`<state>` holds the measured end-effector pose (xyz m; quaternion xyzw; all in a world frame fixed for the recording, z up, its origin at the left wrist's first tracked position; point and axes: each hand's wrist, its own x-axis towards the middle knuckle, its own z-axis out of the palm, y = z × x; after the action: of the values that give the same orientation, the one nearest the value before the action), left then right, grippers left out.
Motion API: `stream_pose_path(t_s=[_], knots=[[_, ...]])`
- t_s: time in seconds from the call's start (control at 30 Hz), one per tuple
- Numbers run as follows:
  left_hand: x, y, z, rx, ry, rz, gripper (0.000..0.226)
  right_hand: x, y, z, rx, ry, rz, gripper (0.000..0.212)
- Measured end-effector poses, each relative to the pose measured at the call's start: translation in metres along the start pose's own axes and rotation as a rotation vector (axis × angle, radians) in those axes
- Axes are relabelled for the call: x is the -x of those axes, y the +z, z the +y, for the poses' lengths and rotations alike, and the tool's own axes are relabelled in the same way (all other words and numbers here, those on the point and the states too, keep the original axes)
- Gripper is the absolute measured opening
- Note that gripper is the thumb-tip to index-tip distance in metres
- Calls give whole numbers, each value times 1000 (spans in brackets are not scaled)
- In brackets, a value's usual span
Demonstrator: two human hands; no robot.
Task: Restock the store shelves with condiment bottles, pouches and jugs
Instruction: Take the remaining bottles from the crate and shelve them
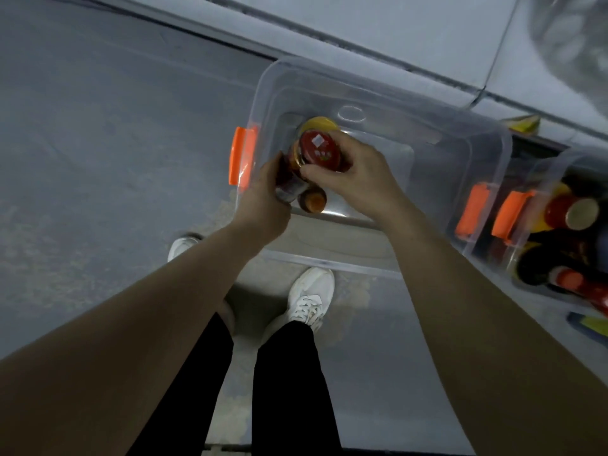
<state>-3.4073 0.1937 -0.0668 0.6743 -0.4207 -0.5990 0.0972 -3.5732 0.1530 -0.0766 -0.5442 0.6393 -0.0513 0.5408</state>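
Standing on the grey floor [82, 143], a person reaches into a clear bin [427, 126] below a pale ledge [362, 24]: left hand [263, 189] curled round a dark jar [289, 185], right hand [358, 172] gripping a red-lidded jar [319, 151]; a second bin [543, 179] holds bottles [572, 212].

second bin [543, 174]: cut by right edge | top-right shape [572, 37]: blurred

Floor [98, 143]: grey concrete, with paler mottled patches [39, 258]. A pale grey panel [411, 24] runs diagonally across the top, with a dark strip [343, 45] along its lower edge. Lighting: dim, bluish.
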Motion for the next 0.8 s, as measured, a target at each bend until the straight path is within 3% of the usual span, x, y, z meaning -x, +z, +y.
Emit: stream_pose_path(t_s=[0.1, 0.23, 0.37, 0.67, 0.8], knots=[[8, -15, 19, 7, 63, -15, 53, 11, -24, -16, -118, 19, 8, 56], [24, -36, 48, -47, 112, -162, 57, 33, -43, -34, -363, 65, 35, 44], [52, -48, 72, 35, 116, -204, 64, 57, -51, -57, -596, 122, 88, 51], [124, -61, 123, 287, 111, -177, 65, 111, -71, -118, -819, 186, 178, 49], [158, -79, 152, 469, 76, -293, 62, 144, -88, -151, -969, 194, 154, 71]])
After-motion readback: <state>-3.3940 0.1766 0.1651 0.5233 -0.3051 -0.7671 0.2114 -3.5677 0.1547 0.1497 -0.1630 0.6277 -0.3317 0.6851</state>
